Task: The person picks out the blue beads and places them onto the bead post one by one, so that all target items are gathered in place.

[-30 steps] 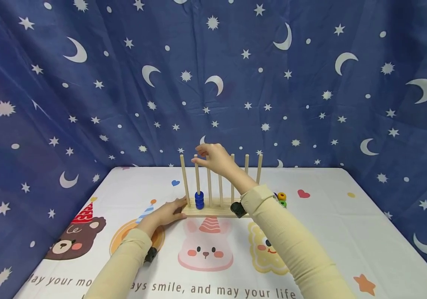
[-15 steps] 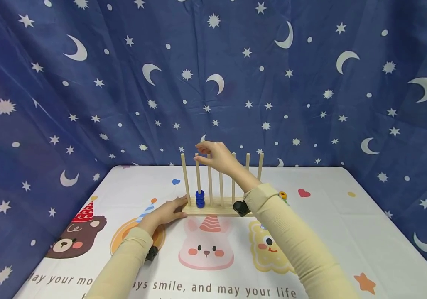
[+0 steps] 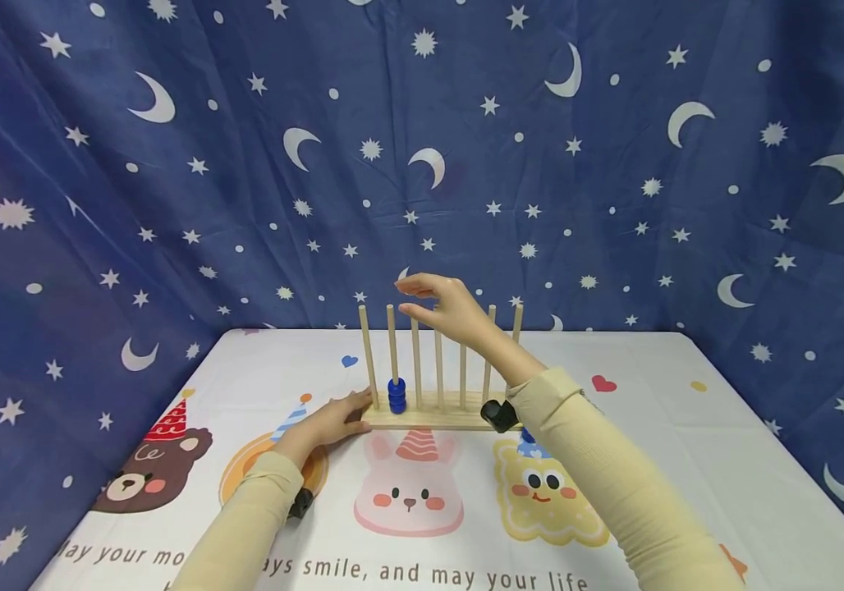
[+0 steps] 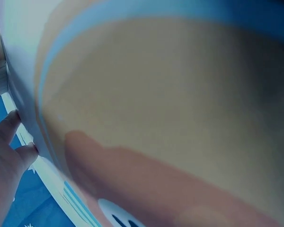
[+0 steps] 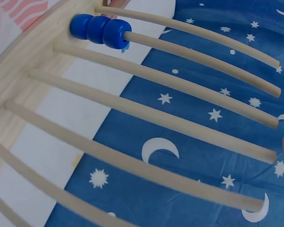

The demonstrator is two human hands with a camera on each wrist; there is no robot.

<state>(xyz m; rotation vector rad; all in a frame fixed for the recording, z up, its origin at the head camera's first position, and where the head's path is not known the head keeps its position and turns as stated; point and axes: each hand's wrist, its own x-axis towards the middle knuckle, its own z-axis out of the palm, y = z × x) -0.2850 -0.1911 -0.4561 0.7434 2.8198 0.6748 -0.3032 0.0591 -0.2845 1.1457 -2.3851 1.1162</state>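
Observation:
A wooden bead rack (image 3: 422, 419) with several upright pegs stands on the table. Three blue beads (image 3: 396, 396) are stacked low on its second peg from the left; the right wrist view shows the same blue beads (image 5: 100, 30) against the base. My left hand (image 3: 326, 420) holds the rack's left end, and in the left wrist view only part of that left hand (image 4: 7, 156) shows at the edge. Above the pegs is my right hand (image 3: 451, 310), thumb and fingers apart with nothing between them. It hides some peg tops.
A patterned white tablecloth (image 3: 259, 566) covers the table, and a blue star-and-moon curtain (image 3: 422, 123) hangs close behind the rack. Partly behind the right forearm, a small blue object (image 3: 529, 436) sits by the base's right end.
My right hand has shifted right, away from the second peg's top, and its fingers have spread wider. The left hand stays put. The yellow and green beads are now hidden by the right sleeve.

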